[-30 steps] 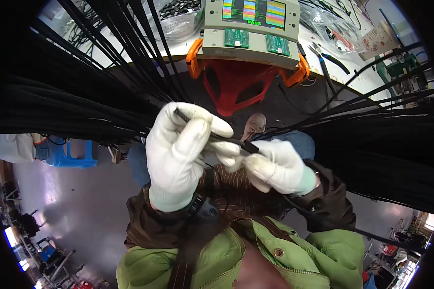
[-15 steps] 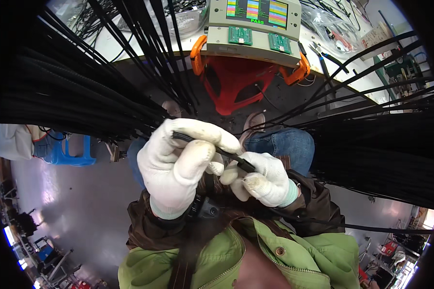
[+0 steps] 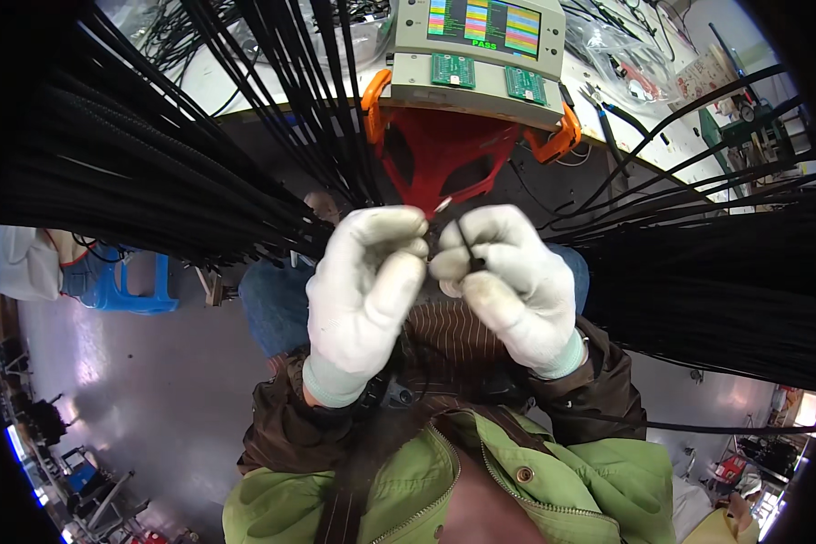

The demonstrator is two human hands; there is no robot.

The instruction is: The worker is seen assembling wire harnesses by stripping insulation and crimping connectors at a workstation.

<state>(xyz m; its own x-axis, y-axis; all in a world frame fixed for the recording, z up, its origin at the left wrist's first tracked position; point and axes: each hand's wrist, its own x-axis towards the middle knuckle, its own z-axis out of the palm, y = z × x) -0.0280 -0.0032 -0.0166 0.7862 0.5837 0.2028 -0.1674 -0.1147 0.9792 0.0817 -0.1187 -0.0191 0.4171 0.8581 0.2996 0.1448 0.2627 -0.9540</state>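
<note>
Both my hands wear white gloves and meet in front of my chest. My left hand (image 3: 367,281) is curled into a fist around a thin black cable, whose small metal tip (image 3: 442,206) pokes up between the two hands. My right hand (image 3: 508,276) pinches the same black cable (image 3: 465,243) between thumb and fingers. Just above the hands stands a grey tester box (image 3: 476,54) with a coloured screen and two green boards, on a red and orange stand (image 3: 444,163).
Thick bundles of black cables (image 3: 154,181) hang on the left and on the right (image 3: 725,290). A white workbench (image 3: 653,109) behind the tester carries tools and bags. A blue stool (image 3: 127,281) stands on the grey floor at left.
Both hands rose toward the tester. The cable lay slanted across them; now its tip points up between the hands, and the right hand has shifted its pinch.
</note>
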